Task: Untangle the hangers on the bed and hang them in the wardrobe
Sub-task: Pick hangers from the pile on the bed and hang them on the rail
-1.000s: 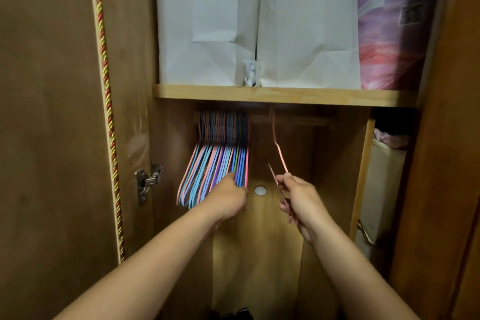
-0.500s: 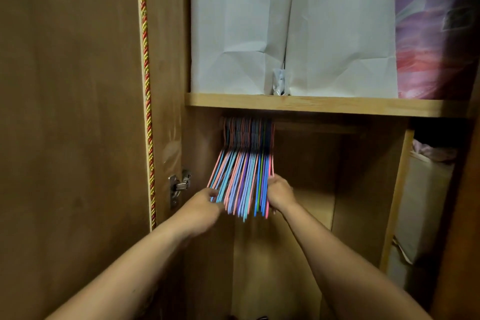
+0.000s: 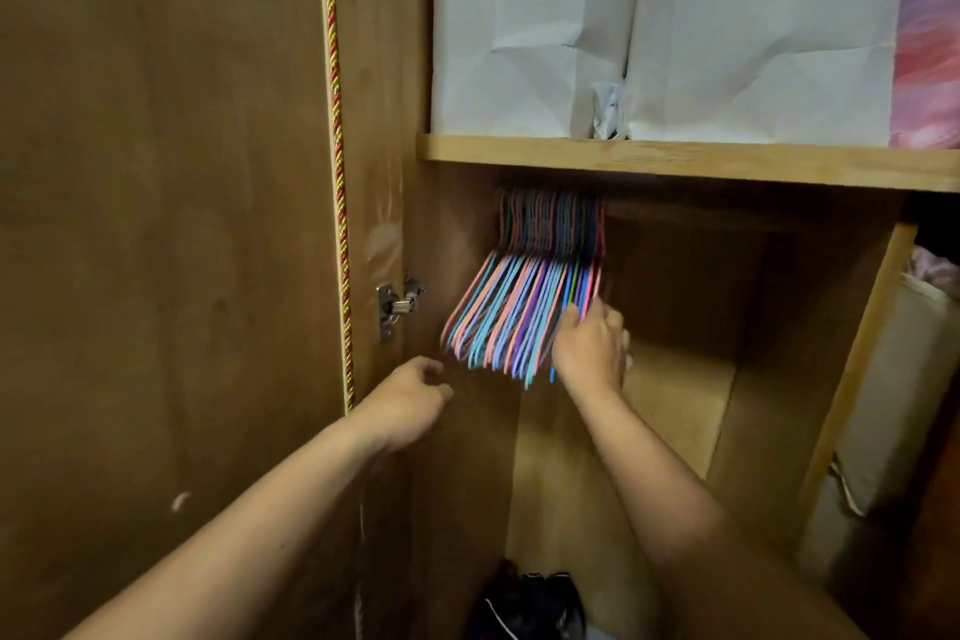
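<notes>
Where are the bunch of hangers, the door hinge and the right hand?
bunch of hangers (image 3: 511, 314), head view, on the coloured sloping arms mid-bunch.
door hinge (image 3: 393, 307), head view, on its metal plate.
right hand (image 3: 589, 351), head view, on the back of the hand.

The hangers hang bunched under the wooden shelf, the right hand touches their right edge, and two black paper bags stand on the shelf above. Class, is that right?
One detail is wrong. In the head view the paper bags are white, not black. The hangers do hang bunched under the shelf, with the right hand at their right edge.

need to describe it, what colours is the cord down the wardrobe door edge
Twisted red, gold and green cord, head view.
</notes>
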Motion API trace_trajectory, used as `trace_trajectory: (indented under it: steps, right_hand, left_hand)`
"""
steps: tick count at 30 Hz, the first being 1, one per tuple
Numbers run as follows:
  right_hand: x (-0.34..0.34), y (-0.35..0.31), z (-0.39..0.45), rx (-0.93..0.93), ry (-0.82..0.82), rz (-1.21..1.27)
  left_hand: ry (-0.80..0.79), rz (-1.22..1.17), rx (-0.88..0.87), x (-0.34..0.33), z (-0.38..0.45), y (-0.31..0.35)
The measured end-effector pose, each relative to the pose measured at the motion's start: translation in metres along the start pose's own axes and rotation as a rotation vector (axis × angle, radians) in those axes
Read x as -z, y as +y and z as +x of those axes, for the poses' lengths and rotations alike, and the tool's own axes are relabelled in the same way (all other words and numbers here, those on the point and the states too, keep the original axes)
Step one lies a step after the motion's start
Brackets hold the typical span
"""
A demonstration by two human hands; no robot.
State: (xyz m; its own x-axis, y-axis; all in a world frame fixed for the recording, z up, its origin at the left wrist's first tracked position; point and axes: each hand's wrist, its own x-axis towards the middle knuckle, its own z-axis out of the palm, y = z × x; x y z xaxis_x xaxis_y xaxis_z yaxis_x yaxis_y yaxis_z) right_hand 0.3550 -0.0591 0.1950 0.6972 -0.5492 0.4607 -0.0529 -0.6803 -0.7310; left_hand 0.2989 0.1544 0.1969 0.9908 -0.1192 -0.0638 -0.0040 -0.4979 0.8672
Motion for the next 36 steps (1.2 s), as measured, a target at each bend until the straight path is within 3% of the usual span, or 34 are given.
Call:
trace_trajectory:
  steps: [2, 5, 9, 12, 17, 20, 26, 31, 36]
  right_hand:
    - [-0.003, -0.015, -0.029, 0.128, 0.036, 0.064]
    - [-0.012, -0.035, -0.084, 0.311, -0.04, 0.156]
    - [-0.025, -0.035, -0.188, 0.464, -0.485, 0.284]
    - [-0.021, -0.02, -0.287, 0.576, -0.858, 0.283]
    - [0.008, -0.021, -0.428, 0.6, -1.346, 0.274]
    - [0.061, -0.043, -0.552, 0.745, -1.665, 0.26]
    - [0.164, -0.039, -0.74, 1.01, -2.099, 0.225]
    - [0.254, -0.009, -0.889, 1.134, -2.264, 0.132]
    - [0.296, 0.035, -0.989, 1.152, -2.361, 0.076]
  left_hand:
    - [0.058, -0.026, 0.031, 0.0, -0.02, -0.015]
    - [0.174, -0.079, 0.028, -0.001, -0.059, -0.037]
    - [0.424, -0.179, 0.098, -0.007, -0.137, -0.084]
    - [0.607, -0.328, 0.293, -0.03, -0.235, -0.137]
    - [0.822, -0.472, 0.587, -0.065, -0.406, -0.21]
    - [1.155, -0.573, 0.735, -0.087, -0.556, -0.232]
    - [1.562, -0.751, 0.917, -0.165, -0.769, -0.239]
    - [1.811, -0.924, 0.993, -0.25, -0.915, -0.259]
    - [1.893, -0.948, 1.072, -0.28, -1.003, -0.288]
